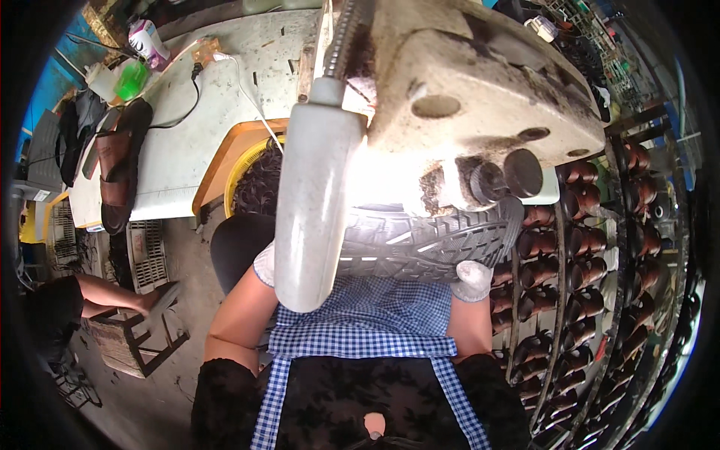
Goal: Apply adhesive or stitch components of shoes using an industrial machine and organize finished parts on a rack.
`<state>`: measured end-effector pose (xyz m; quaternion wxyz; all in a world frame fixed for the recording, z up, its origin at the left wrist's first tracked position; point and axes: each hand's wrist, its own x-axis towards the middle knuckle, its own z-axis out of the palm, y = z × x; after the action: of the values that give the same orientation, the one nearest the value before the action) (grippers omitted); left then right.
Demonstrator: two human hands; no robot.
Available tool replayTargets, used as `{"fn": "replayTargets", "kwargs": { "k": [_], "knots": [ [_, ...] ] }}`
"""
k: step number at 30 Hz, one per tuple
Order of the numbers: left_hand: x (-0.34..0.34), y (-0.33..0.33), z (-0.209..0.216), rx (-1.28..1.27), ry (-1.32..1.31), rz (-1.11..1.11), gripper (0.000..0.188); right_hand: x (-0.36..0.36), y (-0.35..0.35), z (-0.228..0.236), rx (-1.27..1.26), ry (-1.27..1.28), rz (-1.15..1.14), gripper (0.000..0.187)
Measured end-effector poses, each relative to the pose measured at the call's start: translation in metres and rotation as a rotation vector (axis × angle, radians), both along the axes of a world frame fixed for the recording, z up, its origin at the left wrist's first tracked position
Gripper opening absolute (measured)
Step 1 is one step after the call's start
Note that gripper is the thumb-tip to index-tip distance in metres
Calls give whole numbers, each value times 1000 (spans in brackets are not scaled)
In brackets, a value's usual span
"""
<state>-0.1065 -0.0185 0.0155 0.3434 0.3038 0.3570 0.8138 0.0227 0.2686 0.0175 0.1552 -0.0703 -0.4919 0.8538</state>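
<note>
Just to the 4 o'clock side of centre, we see a black treaded sole under the brightly lit, stained, cream-coloured machine head, which fills the space from 12 to 2 o'clock. At 4 o'clock the right hand, in a white glove, holds the near edge of the sole, with its fingers mostly hidden from us. The left hand shows only as a bit of white glove at 8 o'clock; the rest lies behind the long grey housing that hangs just left of centre, so we cannot tell whether its fingers are wide, narrow or closed on anything. Toward 6 o'clock we see a blue checked apron over a dark top. At 10 o'clock a yellow basket holds dark scraps, beside the cut-out edge of the white table. Farther out, between 9 and 10 o'clock, a brown sandal lies over the table's near edge, with a green container beyond it. At 8 o'clock we see a wooden stool near another person's leg. From 3 to 4 o'clock, a rack carries rows of brown shoes.
</note>
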Motion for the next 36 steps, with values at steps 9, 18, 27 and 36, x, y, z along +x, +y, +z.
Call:
{"fn": "replayTargets", "kwargs": {
  "k": [9, 18, 27, 36],
  "knots": [
    [6, -57, -34, 133, -508, 222, 90, -25, -57, -9, 344, 109, 406, 83],
    [13, -102, -50, -721, 76, 806, 95, -61, -99, -26, 883, 411, 510, 45],
    [67, -105, -89, 238, -512, 593, 99, -87, -94, 6, 513, 124, 865, 64],
    [35, -75, -33, -46, -332, 615, 112, -110, -39, 39, 676, -20, 1115, 78]
  ]
}}
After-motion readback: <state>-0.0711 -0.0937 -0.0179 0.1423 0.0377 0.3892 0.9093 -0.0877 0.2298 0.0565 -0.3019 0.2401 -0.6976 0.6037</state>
